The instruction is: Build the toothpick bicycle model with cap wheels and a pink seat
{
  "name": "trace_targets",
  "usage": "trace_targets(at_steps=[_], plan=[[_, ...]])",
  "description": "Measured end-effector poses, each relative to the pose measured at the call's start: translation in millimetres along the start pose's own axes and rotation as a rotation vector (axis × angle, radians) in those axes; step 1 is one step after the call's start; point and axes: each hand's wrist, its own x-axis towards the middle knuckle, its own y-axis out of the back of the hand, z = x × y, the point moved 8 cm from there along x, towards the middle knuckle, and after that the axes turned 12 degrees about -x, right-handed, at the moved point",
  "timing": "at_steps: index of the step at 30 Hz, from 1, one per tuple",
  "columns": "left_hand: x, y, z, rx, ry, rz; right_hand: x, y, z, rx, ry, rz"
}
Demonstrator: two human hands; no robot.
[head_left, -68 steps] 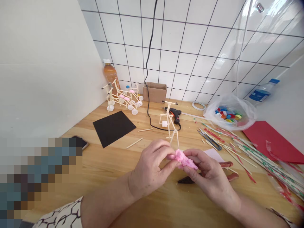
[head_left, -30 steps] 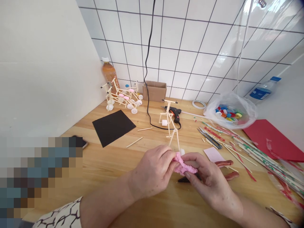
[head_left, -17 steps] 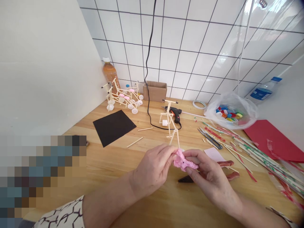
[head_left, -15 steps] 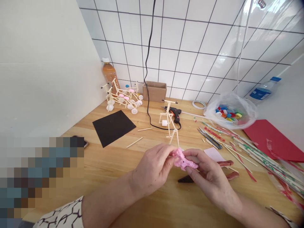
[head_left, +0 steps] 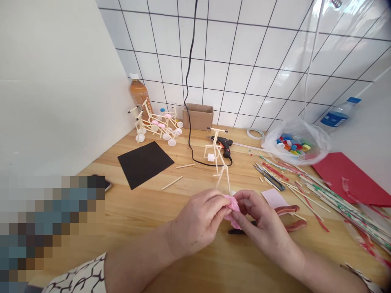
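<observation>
Both hands pinch a soft, crumpled pink piece (head_left: pixel 233 219) above the near part of the table. My left hand (head_left: pixel 200 221) has its left edge between thumb and fingers, and my right hand (head_left: pixel 259 219) grips its right side. Its material is not clear. Just beyond the hands stands a small bicycle-like frame of thin wooden sticks (head_left: pixel 216 156) with a white wheel piece. Partly hidden under my right hand lie pliers with reddish-brown handles (head_left: pixel 295 226) and dark jaws. A flat pink square (head_left: pixel 275 198) lies right of the hand.
Behind the stick frame lies a black glue gun (head_left: pixel 224 144). Finished-looking stick models (head_left: pixel 159 124) stand back left near a drink bottle (head_left: pixel 139 95). A black sheet (head_left: pixel 145 165) lies left. Snips (head_left: pixel 270 178), stick bundles (head_left: pixel 345 203) and a bag of bottle caps (head_left: pixel 296 142) lie right.
The pink piece has been turned and bunched into a more compact, upright shape. My hands have come closer together around it.
</observation>
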Motion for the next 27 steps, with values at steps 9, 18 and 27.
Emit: trace_targets(at_steps=[9, 18, 27], plan=[[2.0, -3.0, 4.6, 0.194, -0.009, -0.081, -3.0, 0.4, -2.3, -0.109, 0.066, 0.021], [0.8, -2.6, 2.7, 0.153, 0.074, -0.098, -6.8, -0.3, -4.6, -0.050, 0.085, -0.009], [8.4, 11.3, -22.1, -0.347, 0.384, 0.066, -5.6, 2.2, -5.1, 0.199, 0.024, -0.003]])
